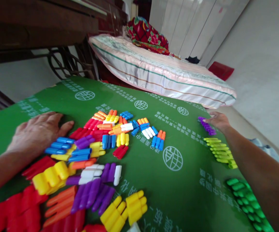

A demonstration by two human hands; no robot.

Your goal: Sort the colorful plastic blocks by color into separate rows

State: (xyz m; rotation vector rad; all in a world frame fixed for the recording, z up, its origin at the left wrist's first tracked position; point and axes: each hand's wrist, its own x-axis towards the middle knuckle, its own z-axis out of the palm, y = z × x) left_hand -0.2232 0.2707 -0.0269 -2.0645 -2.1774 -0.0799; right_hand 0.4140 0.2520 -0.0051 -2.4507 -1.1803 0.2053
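A green board (178, 180) with white print carries a heap of coloured plastic finger-shaped pieces (98, 154): red, yellow, purple, blue, orange and white. My left hand (39, 133) lies flat on the board at the heap's left edge, fingers stretched out beside blue pieces (62, 145). My right hand (218, 121) reaches to the board's far right edge, its fingers closed on the end of a row of purple pieces (206, 125). Nearer me along that edge lie a row of lime pieces (220, 151) and a row of green pieces (247, 199).
Beyond the board a folded striped mattress (158, 75) lies on the floor with a red flowered bundle (146, 33) on it. Dark wooden furniture with an iron frame (64, 61) stands at the back left. A red box (221, 70) sits by white cupboard doors.
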